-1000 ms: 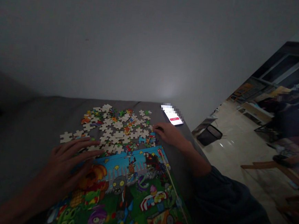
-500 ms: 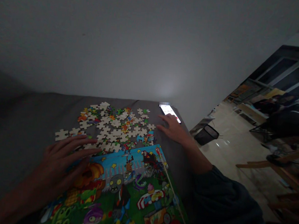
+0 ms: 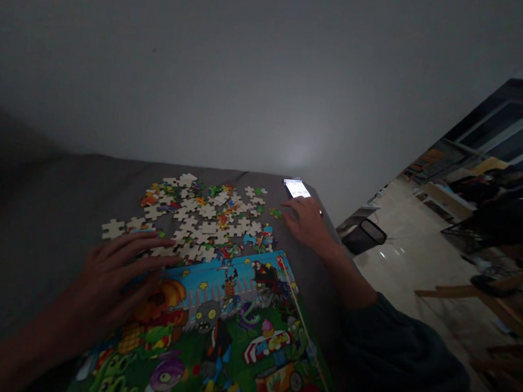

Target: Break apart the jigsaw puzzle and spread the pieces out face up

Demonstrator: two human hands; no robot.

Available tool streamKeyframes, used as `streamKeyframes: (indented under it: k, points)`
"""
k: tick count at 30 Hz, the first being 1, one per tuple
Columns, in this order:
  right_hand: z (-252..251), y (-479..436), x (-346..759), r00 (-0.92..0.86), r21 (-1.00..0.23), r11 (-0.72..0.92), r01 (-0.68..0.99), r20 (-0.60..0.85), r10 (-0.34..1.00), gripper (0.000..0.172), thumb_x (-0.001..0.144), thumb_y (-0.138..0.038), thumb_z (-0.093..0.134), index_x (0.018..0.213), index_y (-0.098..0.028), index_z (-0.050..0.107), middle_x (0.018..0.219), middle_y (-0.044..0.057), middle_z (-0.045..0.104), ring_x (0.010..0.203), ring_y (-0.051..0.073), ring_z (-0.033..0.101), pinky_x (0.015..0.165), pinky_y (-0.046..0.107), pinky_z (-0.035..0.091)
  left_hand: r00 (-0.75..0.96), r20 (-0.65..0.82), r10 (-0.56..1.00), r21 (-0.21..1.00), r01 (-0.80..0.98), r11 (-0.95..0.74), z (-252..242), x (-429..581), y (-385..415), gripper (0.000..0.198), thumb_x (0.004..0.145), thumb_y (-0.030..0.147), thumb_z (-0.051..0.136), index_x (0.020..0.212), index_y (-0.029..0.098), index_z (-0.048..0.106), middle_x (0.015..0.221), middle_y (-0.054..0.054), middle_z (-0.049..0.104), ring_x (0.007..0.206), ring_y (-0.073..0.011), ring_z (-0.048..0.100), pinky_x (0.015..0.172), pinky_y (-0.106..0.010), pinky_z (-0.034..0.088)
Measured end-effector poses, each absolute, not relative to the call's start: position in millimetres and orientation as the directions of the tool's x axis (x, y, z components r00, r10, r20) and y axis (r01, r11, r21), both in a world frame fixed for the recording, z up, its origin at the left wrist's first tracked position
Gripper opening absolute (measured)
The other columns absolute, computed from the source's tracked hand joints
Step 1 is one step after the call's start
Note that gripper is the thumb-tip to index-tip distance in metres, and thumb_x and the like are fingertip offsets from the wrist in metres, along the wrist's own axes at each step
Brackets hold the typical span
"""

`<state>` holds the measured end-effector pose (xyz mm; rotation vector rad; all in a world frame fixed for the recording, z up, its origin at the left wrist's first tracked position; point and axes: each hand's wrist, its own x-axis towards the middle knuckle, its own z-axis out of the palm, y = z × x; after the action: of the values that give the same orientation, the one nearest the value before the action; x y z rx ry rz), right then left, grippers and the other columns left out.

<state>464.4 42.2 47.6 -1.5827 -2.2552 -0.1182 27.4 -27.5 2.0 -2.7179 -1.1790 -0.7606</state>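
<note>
I am resting both bare hands open and empty, my left hand (image 3: pixel 109 287) spread across the top edge of the bright cartoon-printed puzzle box (image 3: pixel 232 332), my right hand (image 3: pixel 307 224) just beside the scattered cream-backed cardboard jigsaw pieces (image 3: pixel 201 215) near the far edge of the grey cloth-covered surface (image 3: pixel 60 216).

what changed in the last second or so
The right hand slid away from the jigsaw pieces toward the phone and now rests just below it, with nothing seen held. The phone's red button no longer shows. The left hand stayed spread at the near edge of the pieces, and the pieces and the cartoon picture board look much the same.
</note>
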Motion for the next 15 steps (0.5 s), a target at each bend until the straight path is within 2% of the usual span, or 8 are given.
streamKeyframes:
  k: [3,6,15]
  points:
    - [52.3,30.2,453.5,-0.452,-0.159,0.498,0.852,0.256,0.854,0.026,0.105,-0.037,0.066,0.126,-0.026,0.077,0.12,0.008,0.074,0.115,0.026,0.064,0.105,0.045,0.049,0.599,0.468,0.649,0.124,0.683,-0.72,2.0,26.8,-26.9,0.041,0.105,0.037,0.046,0.14,0.048,0.063,0.149,0.007,0.066,0.139,-0.0283,0.058,0.103,-0.043,0.046]
    - [52.6,23.8,445.6,-0.537,-0.163,0.564,0.81,0.184,0.824,0.036,0.103,-0.044,0.07,0.135,-0.028,0.075,0.126,0.009,0.072,0.118,0.027,0.063,0.107,0.046,0.047,0.609,0.458,0.647,0.114,0.682,-0.723,0.8,25.8,-25.9,0.041,0.105,0.037,0.046,0.142,0.048,0.063,0.15,0.007,0.066,0.14,-0.0282,0.057,0.103,-0.043,0.044]
    - [55.4,27.6,461.5,-0.582,-0.16,0.59,0.791,0.101,0.807,0.037,0.102,-0.046,0.071,0.133,-0.027,0.078,0.128,0.012,0.072,0.119,0.031,0.06,0.105,0.05,0.045,0.627,0.463,0.626,0.095,0.667,-0.739,0.3,25.3,-24.4,0.04,0.102,0.037,0.049,0.134,0.046,0.071,0.149,0.007,0.067,0.136,-0.029,0.06,0.105,-0.042,0.047]
